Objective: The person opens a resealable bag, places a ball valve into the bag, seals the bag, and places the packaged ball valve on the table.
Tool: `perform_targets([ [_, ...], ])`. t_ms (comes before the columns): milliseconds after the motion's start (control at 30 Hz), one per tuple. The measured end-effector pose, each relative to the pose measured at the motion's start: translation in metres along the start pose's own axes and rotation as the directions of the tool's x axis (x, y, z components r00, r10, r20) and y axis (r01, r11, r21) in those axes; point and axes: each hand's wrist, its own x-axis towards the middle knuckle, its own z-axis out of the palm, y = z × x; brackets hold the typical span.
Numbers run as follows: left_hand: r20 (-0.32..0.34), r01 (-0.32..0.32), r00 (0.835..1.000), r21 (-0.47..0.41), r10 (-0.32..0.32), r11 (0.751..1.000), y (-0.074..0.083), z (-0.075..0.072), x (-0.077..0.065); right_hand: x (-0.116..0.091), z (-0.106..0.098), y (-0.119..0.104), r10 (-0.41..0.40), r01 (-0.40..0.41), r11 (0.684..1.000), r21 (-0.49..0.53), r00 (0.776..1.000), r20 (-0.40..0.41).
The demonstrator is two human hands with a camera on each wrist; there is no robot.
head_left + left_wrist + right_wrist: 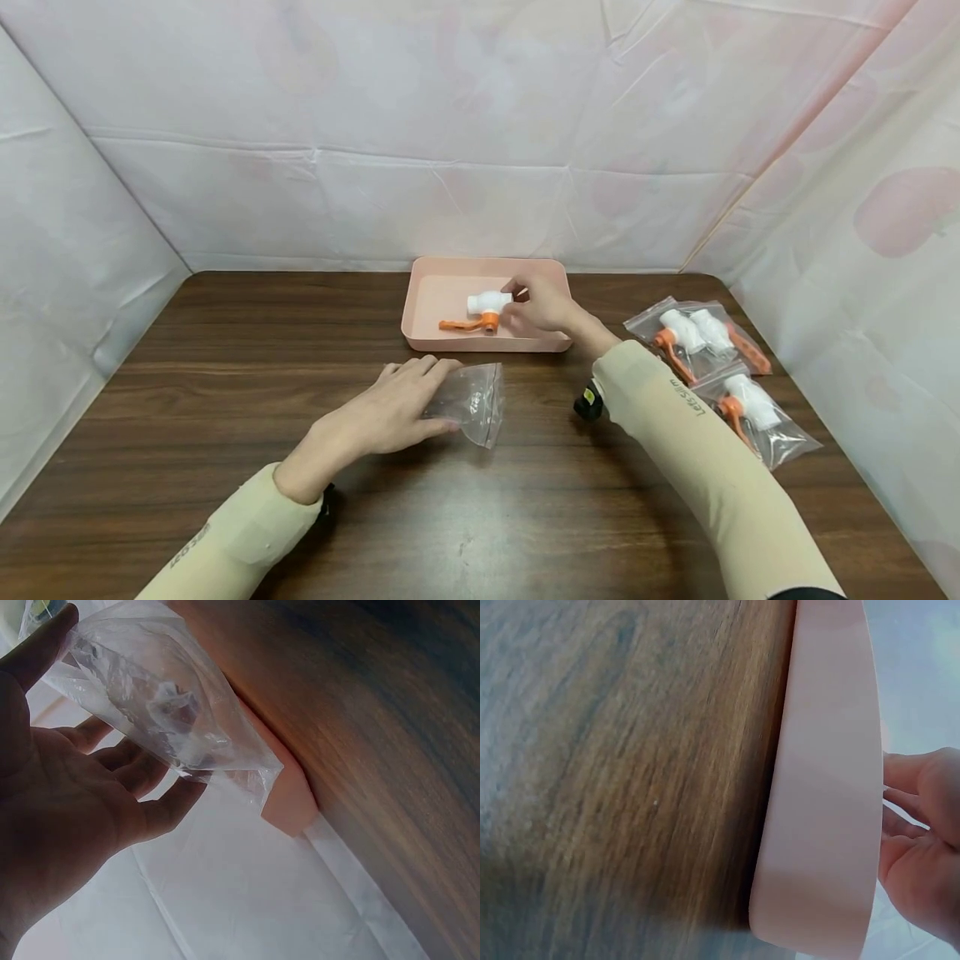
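A white ball valve (489, 302) with an orange lever handle is in the pink tray (427, 343). My right hand (543, 304) reaches over the tray's right side and pinches the valve's right end. In the right wrist view the tray wall hides the fingertips of that hand (930, 825). In front of the tray, my left hand (393, 406) holds a clear zip bag (474, 404) between thumb and fingers. The left wrist view shows the bag (161, 694) across the fingers, with no valve visible inside it.
At the right of the wooden table (225, 375) lies a clear bag with two white valves (693, 332) in it. Overlapping it in front is another bag holding a valve (752, 402). White cloth (360, 208) hangs behind the table and at both sides.
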Motion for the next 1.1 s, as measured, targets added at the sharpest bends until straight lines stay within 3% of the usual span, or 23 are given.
perform_targets([
  [267,0.000,0.006,1.000,-0.008,-0.006,1.000,-0.001,-0.001,0.001,-0.003,-0.007,0.001,-0.029,0.039,0.998,0.052,0.982,-0.184],
  [633,-0.009,0.022,1.000,-0.023,-0.022,1.000,-0.006,-0.006,0.004,-0.014,-0.018,0.000,0.145,-0.133,0.989,0.070,0.968,-0.205],
  [1100,-0.051,0.029,0.998,-0.036,-0.031,0.999,-0.016,-0.011,0.006,-0.038,-0.026,-0.005,0.164,-0.143,0.985,0.101,0.955,-0.248],
])
